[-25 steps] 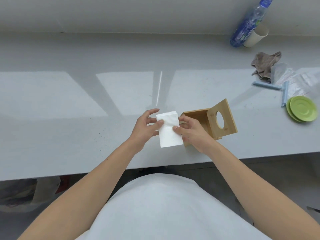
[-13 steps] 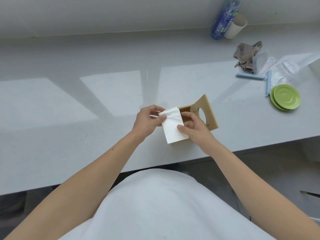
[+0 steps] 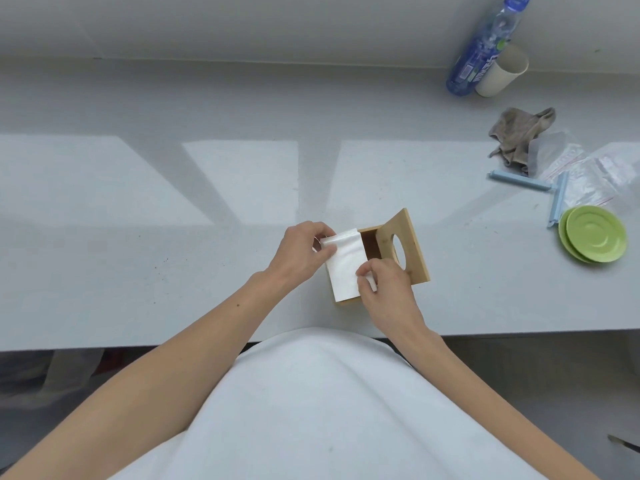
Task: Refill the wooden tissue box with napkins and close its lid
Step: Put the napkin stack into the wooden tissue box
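Wooden tissue box (image 3: 372, 242) near the front edge of the grey desk (image 3: 138, 271), just ahead of the white-clad torso, open at the top. Lid (image 3: 407, 247) tilted upright on the box's right side, round hole facing left toward the opening. Dark interior visible between the lid and the white napkins (image 3: 346, 268); impossible to tell how far down the napkins reach.

Napkins held over the box's near-left part, folded flat, lower edge hanging over the front wall of the box. Left hand (image 3: 299, 256) pinched shut on the upper left corner of the napkins, thumb and fingertips together around a small crumpled fold. Right hand (image 3: 388, 285) closed on the lower right edge of the napkins, fingers curled, knuckles just beside the lid's near corner. Both forearms bare, reaching in from the bottom of the view.

Farther right on the desk, well apart from the box: stacked green saucers (image 3: 594, 239). Just beyond those, two pale blue clips (image 3: 517, 180), one lying across, one running toward the saucers, touching a heap of clear plastic bags (image 3: 588, 171). Behind the bags, a crumpled grey cloth (image 3: 519, 136).

At the back right, by the wall: a blue-labelled plastic bottle (image 3: 485, 50), and a cream paper cup (image 3: 502, 72) just beside it.

Broad light patches across the desk's middle, split by darker diagonal shadow bands.
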